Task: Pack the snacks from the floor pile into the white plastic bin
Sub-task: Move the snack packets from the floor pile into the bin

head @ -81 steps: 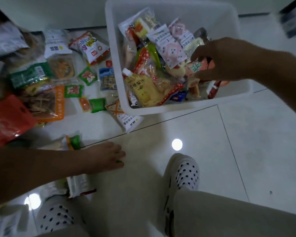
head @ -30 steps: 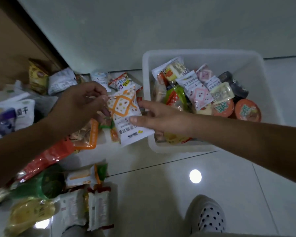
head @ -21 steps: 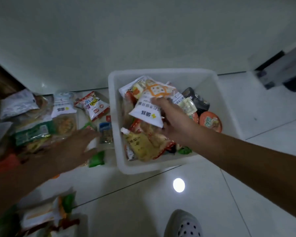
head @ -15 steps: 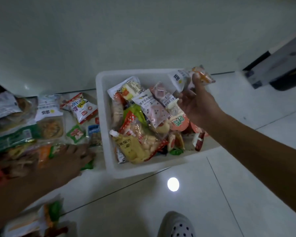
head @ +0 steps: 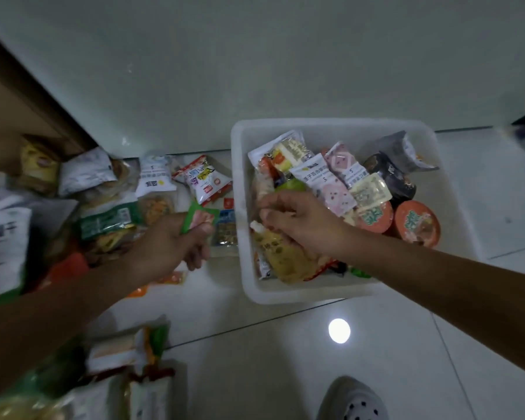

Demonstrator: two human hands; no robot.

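Observation:
The white plastic bin point(head: 300, 294) stands on the floor tiles at centre right, holding several snacks: pink-and-white packets point(head: 331, 183), a yellow pouch point(head: 276, 250), two orange cup lids point(head: 417, 222) and dark packets point(head: 388, 174). My right hand point(head: 300, 219) hovers over the bin's left side, fingers loosely curled, with nothing visible in them. Just left of the bin, my left hand point(head: 176, 244) pinches a small green packet point(head: 199, 219) above the floor pile point(head: 103, 207). The two hands are a short gap apart.
A red-and-white packet point(head: 205, 180) and other bags lie along the wall, left of the bin. More packets point(head: 128, 374) sit at the bottom left. A wooden door frame point(head: 28, 95) rises at the left. My spotted shoe point(head: 352, 401) is at the bottom edge.
My right hand let go of the white-and-orange packet at the bin's far right and came back over the bin's left side. My left hand lifted a small green packet from the pile.

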